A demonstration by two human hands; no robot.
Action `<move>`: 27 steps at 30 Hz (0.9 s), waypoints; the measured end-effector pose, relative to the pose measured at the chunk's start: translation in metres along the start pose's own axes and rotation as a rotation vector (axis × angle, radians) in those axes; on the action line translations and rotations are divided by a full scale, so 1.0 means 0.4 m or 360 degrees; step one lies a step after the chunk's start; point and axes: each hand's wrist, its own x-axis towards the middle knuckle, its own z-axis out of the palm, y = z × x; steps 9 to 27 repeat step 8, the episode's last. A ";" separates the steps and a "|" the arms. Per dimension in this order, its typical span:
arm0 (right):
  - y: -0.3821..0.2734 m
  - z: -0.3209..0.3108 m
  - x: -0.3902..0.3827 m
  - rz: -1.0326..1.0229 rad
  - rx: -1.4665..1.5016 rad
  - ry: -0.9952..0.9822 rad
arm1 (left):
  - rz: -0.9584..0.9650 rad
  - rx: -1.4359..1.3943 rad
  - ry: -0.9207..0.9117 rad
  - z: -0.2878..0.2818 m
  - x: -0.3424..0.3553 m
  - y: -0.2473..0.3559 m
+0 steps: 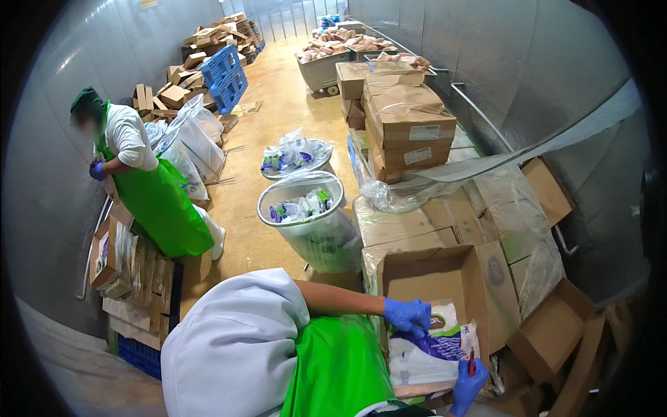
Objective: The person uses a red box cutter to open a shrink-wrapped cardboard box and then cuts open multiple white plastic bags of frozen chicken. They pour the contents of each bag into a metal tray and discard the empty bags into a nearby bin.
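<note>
A white and purple plastic bag (434, 347) with printing lies in an opened cardboard box (445, 267) in front of me. My left hand (408, 316), in a blue glove, has its fingers curled on the bag's upper left edge. At the bag's lower right corner is my right hand (469, 383), also gloved in blue. It is closed round a slim red tool (472, 363), too small to tell whether it is a cutter or a pen. What the bag contains cannot be made out.
Film-wrapped boxes (410, 222) and taller cartons (403, 118) stand beyond. Two lined bins (306, 229) hold plastic bags. Another person (153, 174) in a green apron works at left by stacked boxes (139, 278). Empty cartons (552, 330) lie at right. Farther back stand a blue pallet (224, 78) and full carts (323, 73).
</note>
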 end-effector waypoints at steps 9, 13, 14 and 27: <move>0.098 -0.069 -0.041 0.0356 -0.0501 -0.0227 | -0.0156 -0.0440 -0.0099 0.051 0.021 0.108; 0.098 -0.069 -0.041 0.0356 -0.0501 -0.0227 | -0.0156 -0.0440 -0.0099 0.051 0.021 0.108; 0.098 -0.069 -0.041 0.0356 -0.0501 -0.0227 | -0.0156 -0.0440 -0.0099 0.051 0.021 0.108; 0.098 -0.069 -0.041 0.0356 -0.0501 -0.0227 | -0.0156 -0.0440 -0.0099 0.051 0.021 0.108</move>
